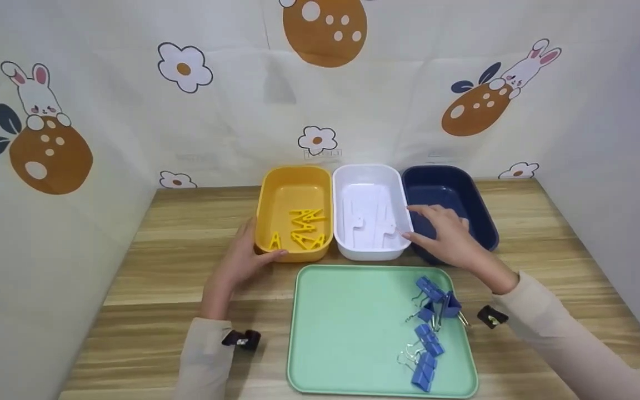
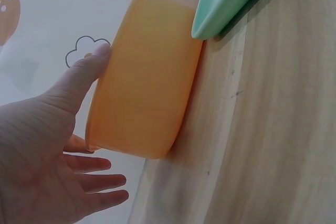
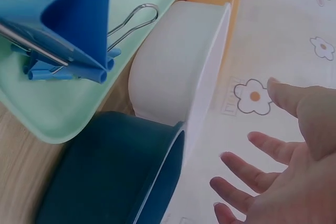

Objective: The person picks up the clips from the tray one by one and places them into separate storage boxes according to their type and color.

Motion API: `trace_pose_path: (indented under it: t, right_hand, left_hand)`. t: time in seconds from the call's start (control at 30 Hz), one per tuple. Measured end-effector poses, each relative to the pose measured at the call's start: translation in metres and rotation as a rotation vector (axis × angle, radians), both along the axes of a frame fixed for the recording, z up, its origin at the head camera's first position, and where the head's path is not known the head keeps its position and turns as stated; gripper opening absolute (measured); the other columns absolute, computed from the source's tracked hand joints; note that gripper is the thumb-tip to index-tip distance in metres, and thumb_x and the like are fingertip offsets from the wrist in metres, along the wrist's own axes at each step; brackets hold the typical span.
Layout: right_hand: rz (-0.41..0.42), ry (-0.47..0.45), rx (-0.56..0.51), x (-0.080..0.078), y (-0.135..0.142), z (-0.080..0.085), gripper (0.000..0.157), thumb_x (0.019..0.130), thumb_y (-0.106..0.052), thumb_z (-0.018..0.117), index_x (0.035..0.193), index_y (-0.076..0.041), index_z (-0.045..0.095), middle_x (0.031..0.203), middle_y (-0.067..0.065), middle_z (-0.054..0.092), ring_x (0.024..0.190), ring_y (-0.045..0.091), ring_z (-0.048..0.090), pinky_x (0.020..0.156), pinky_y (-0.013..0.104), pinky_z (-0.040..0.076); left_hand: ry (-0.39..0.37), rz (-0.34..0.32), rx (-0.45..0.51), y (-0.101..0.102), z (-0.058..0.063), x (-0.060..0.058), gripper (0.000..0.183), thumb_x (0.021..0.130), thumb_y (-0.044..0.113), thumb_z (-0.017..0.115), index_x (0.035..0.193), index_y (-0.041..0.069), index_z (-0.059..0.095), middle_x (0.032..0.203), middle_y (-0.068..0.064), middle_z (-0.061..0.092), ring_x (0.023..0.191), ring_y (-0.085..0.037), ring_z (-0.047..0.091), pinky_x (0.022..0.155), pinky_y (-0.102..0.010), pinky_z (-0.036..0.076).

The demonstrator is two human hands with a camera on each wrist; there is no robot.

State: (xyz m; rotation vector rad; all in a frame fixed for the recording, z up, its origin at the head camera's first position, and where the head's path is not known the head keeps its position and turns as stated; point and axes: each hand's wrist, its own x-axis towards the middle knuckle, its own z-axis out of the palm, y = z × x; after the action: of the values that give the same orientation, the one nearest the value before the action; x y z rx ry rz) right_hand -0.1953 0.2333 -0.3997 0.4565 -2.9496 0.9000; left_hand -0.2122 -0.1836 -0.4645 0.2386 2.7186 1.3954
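My left hand (image 1: 240, 256) is at the front left corner of the yellow bin (image 1: 296, 256), its thumb touching the rim and its other fingers loosely extended, as the left wrist view shows. Several small yellow clips (image 1: 304, 226) lie inside that bin. Over the border between the white bin (image 1: 369, 254) and the navy bin (image 1: 478, 214), my right hand (image 1: 446, 236) hovers with fingers spread, holding nothing. White pieces (image 1: 389, 228) lie in the white bin; their exact kind is hard to tell. Blue binder clips (image 1: 430, 336) lie on the green tray (image 1: 348, 328).
The three bins stand side by side against a patterned cloth backdrop (image 1: 236, 128). In front of them the tray rests on the wooden table (image 1: 148, 311), its clips grouped along the right side. A dark wrist device (image 1: 242, 340) sits at the left cuff.
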Motion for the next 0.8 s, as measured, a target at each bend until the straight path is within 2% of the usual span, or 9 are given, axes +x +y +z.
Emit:
trace_pose_path:
  t: [0.23, 0.37, 0.57, 0.8]
  right_hand:
    - [0.013, 0.028, -0.007, 0.02, 0.011, 0.0, 0.058, 0.1, -0.029, 0.074, 0.148, -0.002, 0.057, 0.149, 0.029, 0.056, 0.139, 0.053, 0.044, 0.105, 0.075, 0.031]
    - [0.021, 0.047, -0.019, 0.03, 0.019, 0.0, 0.057, 0.1, -0.027, 0.074, 0.147, 0.0, 0.058, 0.148, 0.029, 0.056, 0.139, 0.053, 0.046, 0.11, 0.077, 0.032]
    - [0.061, 0.106, -0.075, 0.046, 0.033, -0.006, 0.054, 0.099, -0.02, 0.076, 0.144, 0.003, 0.059, 0.144, 0.027, 0.06, 0.137, 0.05, 0.051, 0.113, 0.068, 0.04]
    - [0.099, 0.069, -0.1, 0.064, 0.047, -0.018, 0.054, 0.098, -0.019, 0.077, 0.145, 0.002, 0.059, 0.144, 0.021, 0.063, 0.133, 0.043, 0.058, 0.106, 0.062, 0.051]
  left_hand:
    - [-0.027, -0.006, -0.058, -0.001, 0.003, 0.0, 0.107, 0.091, 0.041, 0.084, 0.17, 0.015, 0.018, 0.172, -0.017, 0.025, 0.156, -0.037, 0.03, 0.129, -0.058, 0.022]
    - [-0.05, -0.001, -0.069, 0.0, 0.007, -0.001, 0.105, 0.09, 0.042, 0.085, 0.169, 0.015, 0.021, 0.17, -0.017, 0.028, 0.152, -0.037, 0.035, 0.128, -0.058, 0.024]
    - [-0.019, -0.025, -0.092, 0.001, 0.011, -0.004, 0.104, 0.09, 0.039, 0.086, 0.168, 0.011, 0.023, 0.168, -0.023, 0.03, 0.148, -0.041, 0.039, 0.128, -0.058, 0.026]
    - [-0.046, -0.027, -0.087, 0.0, 0.011, -0.002, 0.105, 0.092, 0.041, 0.084, 0.169, 0.013, 0.019, 0.173, -0.02, 0.021, 0.156, -0.04, 0.03, 0.129, -0.057, 0.022]
